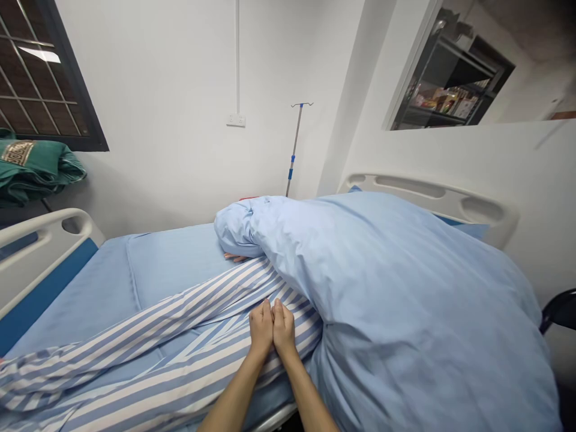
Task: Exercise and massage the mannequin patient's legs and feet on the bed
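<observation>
My left hand [261,327] and my right hand [283,325] are closed into fists, side by side and touching, thumbs uppermost. No object shows in either of them. Both are over the upper legs of a figure lying on the bed in blue-and-white striped trousers [216,312]; whether they touch the cloth I cannot tell. Just right of my fists, a light blue quilt [382,288] is heaped over the figure's upper body and hides it. Some fingers [234,258] of the lying figure stick out from under the quilt's left edge.
Blue sheeting covers the bed [157,258], which has a pale footboard [45,231] at left and a headboard [423,189] at right. An IV pole [294,144] stands behind it by the wall. Folded green cloth [40,168] lies at far left, and a dark chair [560,309] is at far right.
</observation>
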A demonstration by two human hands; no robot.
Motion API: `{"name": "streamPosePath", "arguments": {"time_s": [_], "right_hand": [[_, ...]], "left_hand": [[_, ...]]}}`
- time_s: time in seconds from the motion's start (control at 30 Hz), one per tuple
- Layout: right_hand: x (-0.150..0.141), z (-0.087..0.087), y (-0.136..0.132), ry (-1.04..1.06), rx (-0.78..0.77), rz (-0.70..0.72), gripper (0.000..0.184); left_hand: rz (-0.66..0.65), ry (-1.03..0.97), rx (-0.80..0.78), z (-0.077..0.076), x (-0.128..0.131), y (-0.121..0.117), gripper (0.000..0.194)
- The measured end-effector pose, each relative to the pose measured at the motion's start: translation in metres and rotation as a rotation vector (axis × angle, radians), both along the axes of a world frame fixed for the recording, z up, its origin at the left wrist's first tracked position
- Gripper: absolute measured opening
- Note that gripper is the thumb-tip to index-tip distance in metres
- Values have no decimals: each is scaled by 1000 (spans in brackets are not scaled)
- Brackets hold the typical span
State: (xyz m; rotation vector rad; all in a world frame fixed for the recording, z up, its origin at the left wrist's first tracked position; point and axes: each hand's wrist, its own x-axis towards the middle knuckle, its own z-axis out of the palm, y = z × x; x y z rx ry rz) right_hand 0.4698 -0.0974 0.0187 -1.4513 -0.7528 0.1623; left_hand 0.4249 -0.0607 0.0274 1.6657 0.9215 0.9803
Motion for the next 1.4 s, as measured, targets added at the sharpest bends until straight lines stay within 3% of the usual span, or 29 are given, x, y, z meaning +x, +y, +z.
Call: {"name": "streamPosePath", "arguments": {"time_s": [0.13,0.27,0.37,0.6,0.73,0.83,1.0,1.07,1.13,1.23,1.4], "right_hand": [[3,7,2,-11,-46,49,48],[22,30,2,-118,-149,149,51],[32,40,0,-229,-184,128,51],[23,9,-8,-255,-127,120,45],[24,8,-9,-214,-88,125,47],[27,12,-9,-177,-56,96,48],[29,12,-10,-103,-28,87,48],[28,11,-10,-82,-33,82,49],[28,11,-10,-70,-41,53,50],[28,11,-10,-68,-56,-10,52],[30,12,-8,-83,-59,-19,54]], "left_hand": [[1,18,2,1,1,1,47],[-6,56,48,1,2,1,45],[-7,99,88,0,2,1,45],[-47,84,96,-2,3,0,45],[-54,117,140,-3,6,-3,40],[-76,107,143,6,8,-4,39],[-114,-49,139,39,19,-6,45],[-102,-114,103,46,24,-7,45],[-63,-122,51,43,27,-9,46],[-24,4,4,23,24,-10,47],[-61,107,80,1,17,-12,51]]}}
